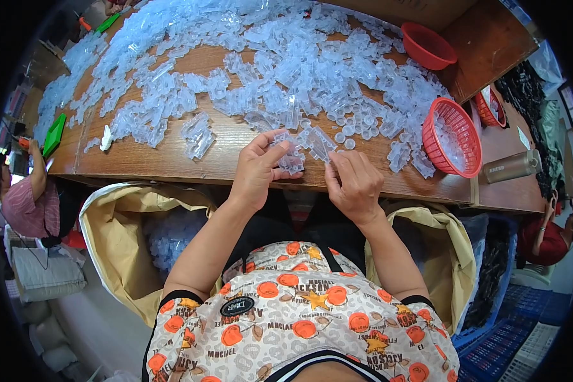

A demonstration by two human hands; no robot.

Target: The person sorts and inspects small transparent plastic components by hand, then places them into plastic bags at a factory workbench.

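Observation:
My left hand [259, 167] grips a clear plastic moulded strip [291, 157] at the near edge of the wooden table [172, 159]. My right hand [353, 183] pinches the other end of a clear strip [320, 144] between thumb and fingers, right beside the left hand. A wide heap of the same clear plastic parts [280, 57] covers the table beyond both hands. A few small round clear caps [355, 129] lie loose just past my right hand.
A red mesh basket [453, 135] holding clear pieces lies tilted at the right, another red bowl [428, 46] stands farther back. Tan sacks [111, 235] hang open below the table on both sides. Other people sit at far left [25, 204] and right [544, 239].

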